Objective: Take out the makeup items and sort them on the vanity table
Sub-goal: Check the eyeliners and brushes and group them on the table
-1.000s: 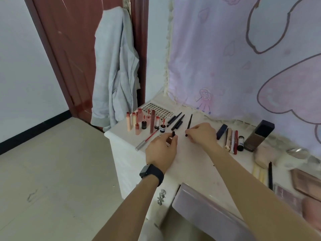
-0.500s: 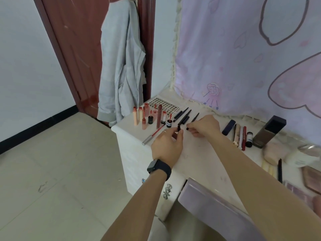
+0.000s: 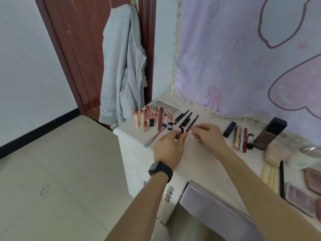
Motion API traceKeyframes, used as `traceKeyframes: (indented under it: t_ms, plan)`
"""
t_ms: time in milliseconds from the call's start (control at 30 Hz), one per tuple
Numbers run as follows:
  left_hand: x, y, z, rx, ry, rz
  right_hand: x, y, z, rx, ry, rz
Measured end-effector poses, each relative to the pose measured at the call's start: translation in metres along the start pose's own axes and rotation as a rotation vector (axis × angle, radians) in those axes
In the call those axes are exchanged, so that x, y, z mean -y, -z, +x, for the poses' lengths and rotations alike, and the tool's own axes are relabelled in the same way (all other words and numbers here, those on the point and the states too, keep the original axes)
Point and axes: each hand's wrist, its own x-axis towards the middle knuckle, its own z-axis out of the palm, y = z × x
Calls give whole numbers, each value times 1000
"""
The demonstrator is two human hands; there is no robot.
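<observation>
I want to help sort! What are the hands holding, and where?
The left hand pinches a small black piece by its lower end. The right hand has fingertips at the near end of a black pencil; a grip cannot be told.

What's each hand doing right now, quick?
Left hand: closed, pinching a small black cap.
Right hand: fingertips at the thin black pencil; grip cannot be told.

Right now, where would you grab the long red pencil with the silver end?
I'd pinch the red pencil mid-shaft from above, fingers across its width: it lies flat and thin. Come from its silver end at the table edge, since upright lip tubes crowd the far tip.
</observation>
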Motion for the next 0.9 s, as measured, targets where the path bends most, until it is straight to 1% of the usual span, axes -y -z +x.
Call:
traceKeyframes:
  t_ms: [133, 200, 333, 400, 467, 533, 633, 800, 900]
  plan:
    - [-2, 3, 0, 70, -25, 50, 3, 4, -23, 109, 86, 100]
    - [-3, 3, 0, 82, -36, 42, 4, 5, -28, 131, 146, 72]
    - [-4, 4, -2, 67, -44, 20, 3, 2, -25, 116, 246, -67]
    - [-4, 3, -2, 54, -27, 14, 5, 4, -19, 59, 280, -121]
    - [-2, 0, -2, 30, -21, 30, 7, 10, -7, -45, 252, -110]
    - [-1, -2, -3, -2, -38, 58, 6, 17, 9, -100, 176, -117]
    - [-1, -4, -4, -19, -61, 84, 3, 19, 31, -96, 108, -197]
    - [-4, -4, -1, -3, -49, 69, 5, 7, 46, -145, 69, -358]
    - [-5, -3, -1, 15, -32, 73, 6, 1, 50, -154, 41, -412]
